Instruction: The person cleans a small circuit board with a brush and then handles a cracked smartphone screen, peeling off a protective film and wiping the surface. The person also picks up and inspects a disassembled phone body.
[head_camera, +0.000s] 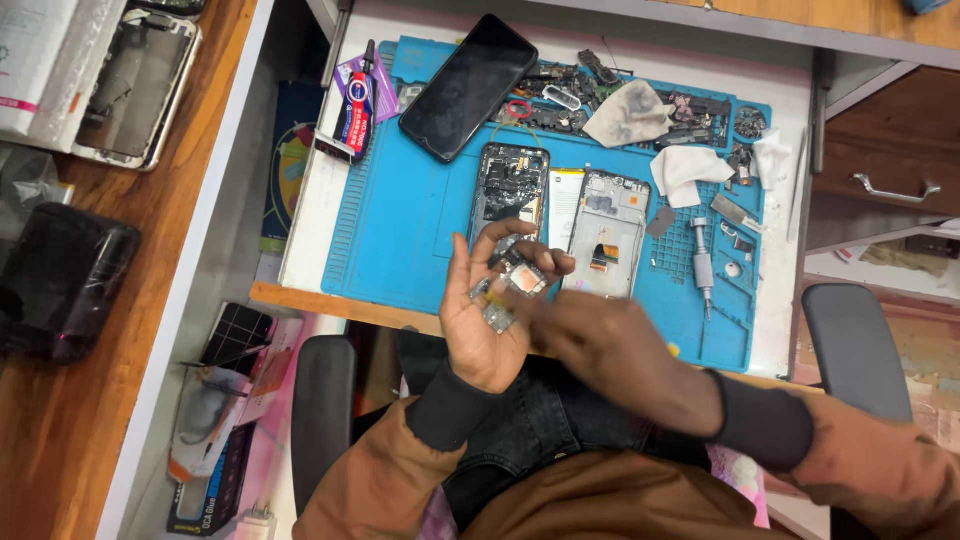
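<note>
My left hand (485, 315) is raised palm-up over the near edge of the blue repair mat (400, 215), fingers curled around a small circuit board (512, 285) with metal shields. My right hand (600, 345) reaches in from the right, blurred, with its fingertips at that board. Just beyond the hands lie an opened phone body (510, 185) with its insides exposed and a silver phone frame (610, 225). A black phone screen (468, 87) lies face up at the mat's far left.
Small parts, crumpled white cloths (630, 115), a glue tube (357, 105) and a screwdriver (702, 268) sit on the mat. The wooden desk (150, 250) at left carries another opened phone (135, 85) and a black pouch (60, 280). Chair armrests (855, 345) flank me.
</note>
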